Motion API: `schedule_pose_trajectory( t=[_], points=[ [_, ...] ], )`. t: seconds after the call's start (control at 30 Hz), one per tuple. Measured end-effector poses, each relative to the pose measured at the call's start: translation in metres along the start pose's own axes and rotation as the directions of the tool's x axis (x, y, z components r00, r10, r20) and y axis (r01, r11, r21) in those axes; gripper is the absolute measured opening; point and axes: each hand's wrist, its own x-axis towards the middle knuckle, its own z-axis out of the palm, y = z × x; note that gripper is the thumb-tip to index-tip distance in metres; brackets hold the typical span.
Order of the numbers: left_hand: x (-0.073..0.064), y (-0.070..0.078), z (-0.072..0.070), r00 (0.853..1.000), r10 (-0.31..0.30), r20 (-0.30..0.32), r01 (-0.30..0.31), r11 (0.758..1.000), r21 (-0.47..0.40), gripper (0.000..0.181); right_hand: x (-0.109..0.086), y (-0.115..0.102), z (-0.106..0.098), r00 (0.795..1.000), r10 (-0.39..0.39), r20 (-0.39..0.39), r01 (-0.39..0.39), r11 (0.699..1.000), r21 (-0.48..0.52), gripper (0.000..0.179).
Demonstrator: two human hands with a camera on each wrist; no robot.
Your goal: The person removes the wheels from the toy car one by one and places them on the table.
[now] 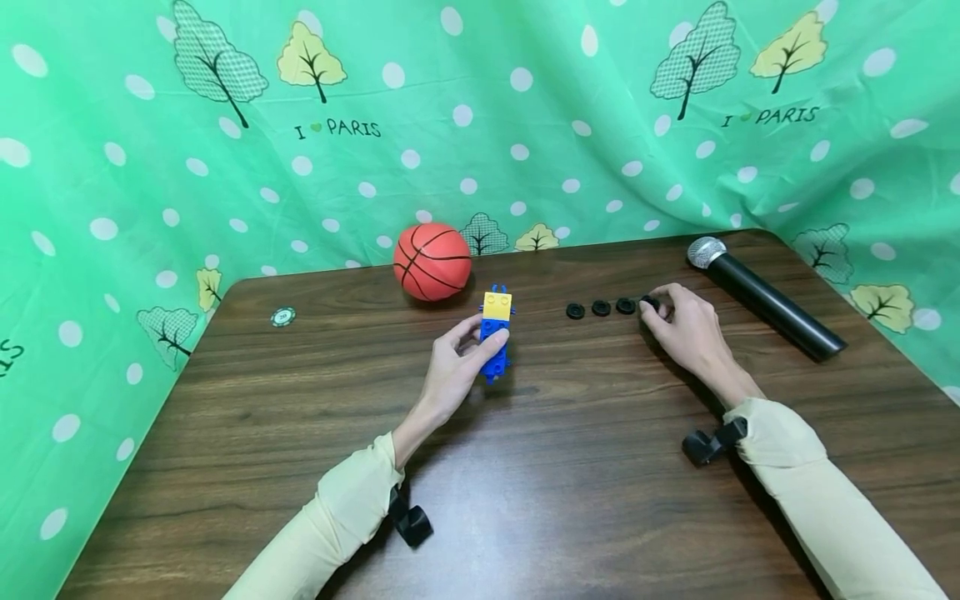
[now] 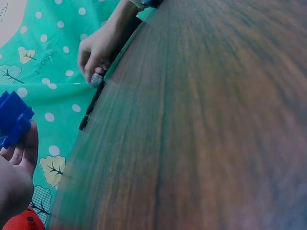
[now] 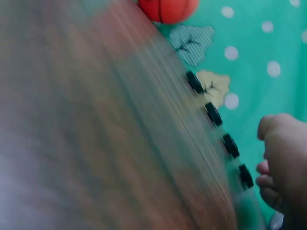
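In the head view my left hand (image 1: 453, 367) holds a toy-brick model (image 1: 495, 333) between thumb and fingers, above the table. Its body is blue with a yellow block at the far end, and small blue pins stick out at the sides. Only a blue part of the model (image 2: 13, 117) appears in the left wrist view. Farther right, my right hand (image 1: 690, 329) has thumb and forefinger at the last black wheel (image 1: 649, 302) of a short row, pinching it at the tabletop. More black wheels (image 1: 601, 308) lie to its left.
A red basketball (image 1: 432, 262) sits at the back of the brown wooden table (image 1: 300, 467). To the right of my right hand lies a black microphone (image 1: 772, 300). A poker chip (image 1: 282, 317) is at the far left. Green patterned cloth (image 1: 450, 125) hangs behind.
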Motion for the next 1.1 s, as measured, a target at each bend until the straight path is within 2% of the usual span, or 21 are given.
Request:
schedule_pose_trajectory(
  t=[0.1,0.17,0.3,0.4,0.5,0.63,0.77,0.9,0.97,1.1],
  points=[
    [-0.001,0.001,-0.001,1.000,-0.014,0.001,0.014,1.000,0.025,0.050,-0.004,-0.013,0.002,0.993,-0.110,-0.046,0.112,0.992,0.053,0.015],
    [-0.001,0.001,-0.001,1.000,-0.024,-0.001,0.024,0.999,0.035,0.050,-0.007,-0.025,0.005,0.977,-0.203,-0.059,0.208,0.973,0.098,0.013],
    [-0.002,0.000,-0.003,0.999,-0.038,0.014,0.038,0.998,0.048,0.045,-0.012,-0.053,0.010,0.919,-0.390,-0.060,0.394,0.897,0.198,0.023],
    [-0.002,-0.001,-0.004,0.998,-0.027,0.054,0.024,0.998,0.064,0.040,-0.018,-0.075,0.014,0.877,-0.478,-0.047,0.472,0.839,0.270,0.035],
    [-0.003,-0.001,-0.006,0.994,-0.004,0.108,-0.008,0.994,0.112,0.035,-0.025,-0.090,0.017,0.855,-0.518,-0.032,0.500,0.805,0.318,0.047],
    [-0.005,0.000,-0.009,0.981,0.000,0.195,-0.031,0.987,0.160,0.033,-0.031,-0.101,0.021,0.842,-0.540,0.000,0.498,0.778,0.383,0.056],
    [-0.006,0.000,-0.012,0.959,-0.024,0.283,-0.021,0.988,0.155,0.034,-0.037,-0.107,0.023,0.839,-0.544,0.027,0.475,0.756,0.451,0.051],
    [-0.007,0.001,-0.015,0.943,-0.031,0.331,-0.019,0.989,0.146,0.036,-0.041,-0.111,0.025,0.830,-0.557,0.023,0.479,0.734,0.481,0.043],
    [-0.007,0.002,-0.016,0.937,-0.027,0.347,-0.027,0.988,0.151,0.036,-0.043,-0.113,0.026,0.831,-0.556,0.009,0.479,0.724,0.496,0.043],
    [-0.007,0.004,-0.019,0.931,0.003,0.364,-0.053,0.990,0.128,0.039,-0.045,-0.115,0.026,0.847,-0.531,-0.034,0.470,0.715,0.517,0.052]
  ],
)
